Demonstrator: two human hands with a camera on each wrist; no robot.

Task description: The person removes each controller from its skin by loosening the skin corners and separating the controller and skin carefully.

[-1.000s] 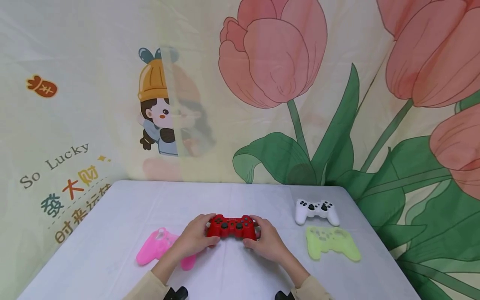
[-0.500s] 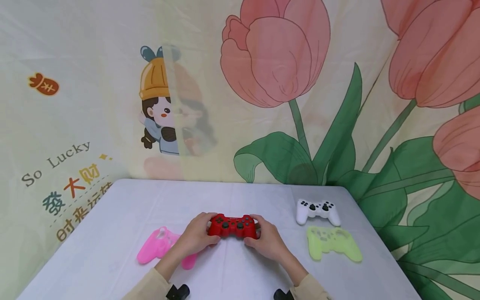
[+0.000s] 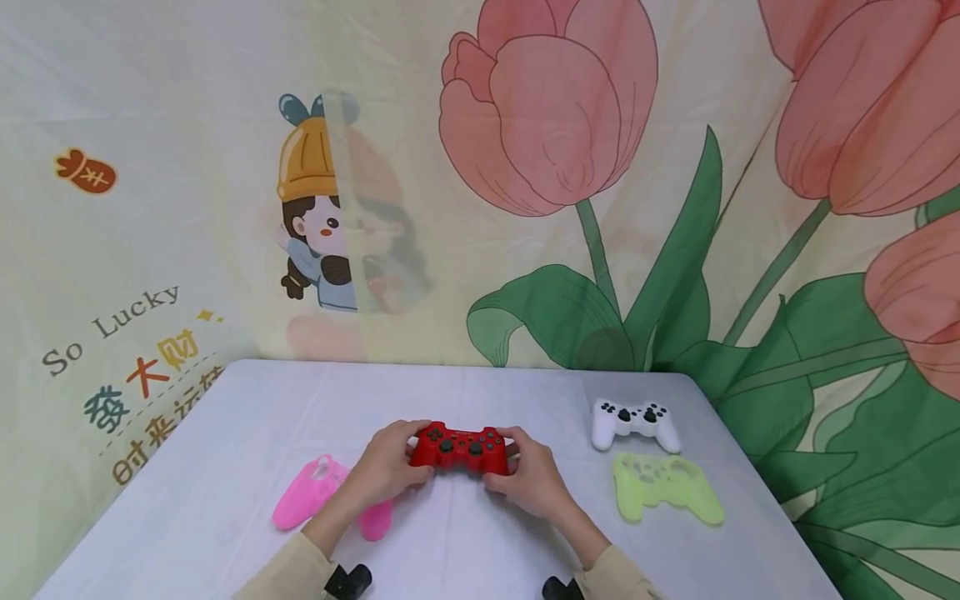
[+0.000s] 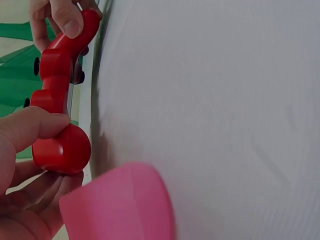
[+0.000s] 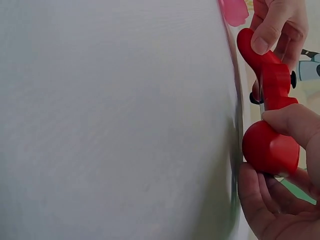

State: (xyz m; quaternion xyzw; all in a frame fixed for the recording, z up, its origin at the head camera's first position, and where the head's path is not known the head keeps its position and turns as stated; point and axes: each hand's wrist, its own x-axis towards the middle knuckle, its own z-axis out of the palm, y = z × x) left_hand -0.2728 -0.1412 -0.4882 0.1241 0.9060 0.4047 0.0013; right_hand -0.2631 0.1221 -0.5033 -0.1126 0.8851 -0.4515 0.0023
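Observation:
A red game controller (image 3: 461, 448) with dark thumbsticks is held between both hands over the middle of the table. My left hand (image 3: 388, 458) grips its left handle, thumb on the near side and fingers curled behind. The right handle is gripped the same way by my right hand (image 3: 531, 475). In the left wrist view the controller (image 4: 55, 85) is seen edge-on, with the left thumb pressed across the handle. From the right wrist the controller (image 5: 272, 135) shows the right thumb on it and fingers beneath. Partly hidden under my left forearm lies a pink silicone controller cover (image 3: 311, 492).
A white game controller (image 3: 636, 423) lies at the right of the white-covered table (image 3: 480, 558). Just in front of it is a yellow-green controller cover (image 3: 666, 487). Behind the table hangs a printed backdrop (image 3: 420, 125) with tulips.
Both hands have shifted slightly to the left with the red controller, which now tilts a little, its left end higher. The covers and white controller have stayed in place.

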